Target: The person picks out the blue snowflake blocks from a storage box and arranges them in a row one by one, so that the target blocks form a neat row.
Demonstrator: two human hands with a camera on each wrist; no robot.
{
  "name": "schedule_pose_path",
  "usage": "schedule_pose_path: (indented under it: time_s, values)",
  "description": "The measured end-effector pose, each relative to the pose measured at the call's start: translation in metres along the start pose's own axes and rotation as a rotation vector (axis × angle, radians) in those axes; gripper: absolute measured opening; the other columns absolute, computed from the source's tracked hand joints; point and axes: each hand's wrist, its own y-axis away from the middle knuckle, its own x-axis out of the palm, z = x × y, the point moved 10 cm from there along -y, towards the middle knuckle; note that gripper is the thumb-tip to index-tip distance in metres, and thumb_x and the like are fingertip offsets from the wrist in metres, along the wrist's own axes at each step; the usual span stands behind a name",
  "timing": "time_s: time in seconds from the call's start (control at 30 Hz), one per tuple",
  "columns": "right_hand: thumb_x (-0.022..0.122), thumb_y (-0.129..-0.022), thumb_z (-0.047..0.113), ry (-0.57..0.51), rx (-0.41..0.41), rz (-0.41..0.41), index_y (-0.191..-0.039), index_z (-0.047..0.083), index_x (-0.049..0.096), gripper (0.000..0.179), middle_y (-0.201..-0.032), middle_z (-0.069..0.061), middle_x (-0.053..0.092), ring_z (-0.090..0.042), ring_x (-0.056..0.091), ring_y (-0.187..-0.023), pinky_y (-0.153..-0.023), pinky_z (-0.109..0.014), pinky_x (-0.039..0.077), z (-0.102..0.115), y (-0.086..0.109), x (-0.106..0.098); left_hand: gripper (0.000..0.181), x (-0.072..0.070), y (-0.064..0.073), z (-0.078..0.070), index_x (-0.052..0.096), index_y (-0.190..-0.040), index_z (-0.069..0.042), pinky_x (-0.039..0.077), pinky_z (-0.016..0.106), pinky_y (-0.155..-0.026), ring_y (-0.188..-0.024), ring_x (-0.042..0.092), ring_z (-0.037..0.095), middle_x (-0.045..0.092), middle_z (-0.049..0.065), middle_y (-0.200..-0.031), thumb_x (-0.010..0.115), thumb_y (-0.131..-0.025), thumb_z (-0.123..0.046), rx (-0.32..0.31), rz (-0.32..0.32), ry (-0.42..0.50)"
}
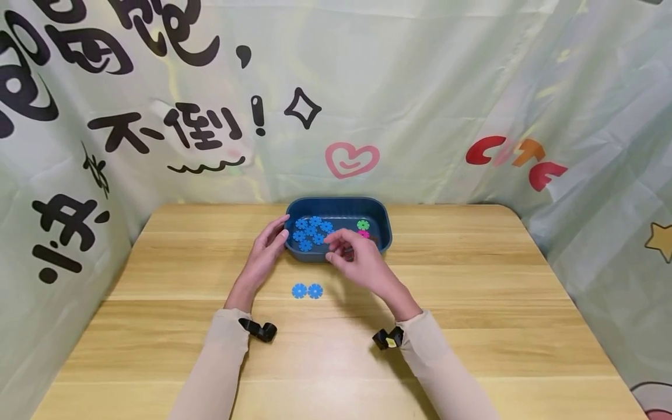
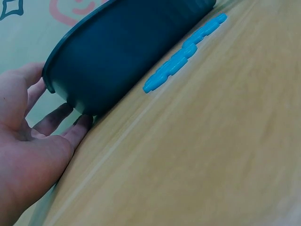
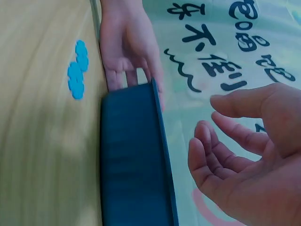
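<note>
A dark blue bin stands toward the table's far edge. Inside lie several blue notched discs on the left, with a green disc and a pink disc on the right. My left hand rests against the bin's left end, fingertips touching its outer wall and rim in the left wrist view. Over the bin's near rim hovers my right hand, fingers loosely bent, and nothing shows between thumb and fingers in the right wrist view. Two blue discs lie side by side on the table before the bin.
The wooden table reaches to a pale printed curtain behind and at both sides. Black wrist cameras sit at both sleeve cuffs.
</note>
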Motion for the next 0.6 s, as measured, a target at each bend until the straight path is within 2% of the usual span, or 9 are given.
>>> schedule_pose_path:
  time_s: [0.37, 0.6]
  values:
    - [0.071, -0.095, 0.004, 0.089, 0.032, -0.094, -0.116, 0.005, 0.065, 0.022, -0.102, -0.008, 0.066, -0.019, 0.063, -0.088, -0.079, -0.034, 0.057, -0.023, -0.023, -0.025, 0.051, 0.002, -0.001, -0.001, 0.044, -0.154, -0.018, 0.034, 0.044, -0.116, -0.147, 0.032, 0.025, 0.033, 0.009, -0.161, 0.055, -0.107, -0.033, 0.01, 0.01, -0.004]
    - [0.071, -0.095, 0.004, 0.087, 0.079, -0.077, -0.12, 0.006, 0.064, 0.026, -0.107, -0.014, 0.066, -0.023, 0.063, -0.091, -0.08, -0.037, 0.056, -0.043, -0.038, -0.026, 0.054, 0.001, 0.001, -0.001, 0.043, -0.155, -0.015, 0.034, 0.044, -0.116, -0.147, 0.031, 0.028, 0.032, 0.01, -0.161, 0.055, -0.106, -0.033, 0.002, -0.002, -0.005]
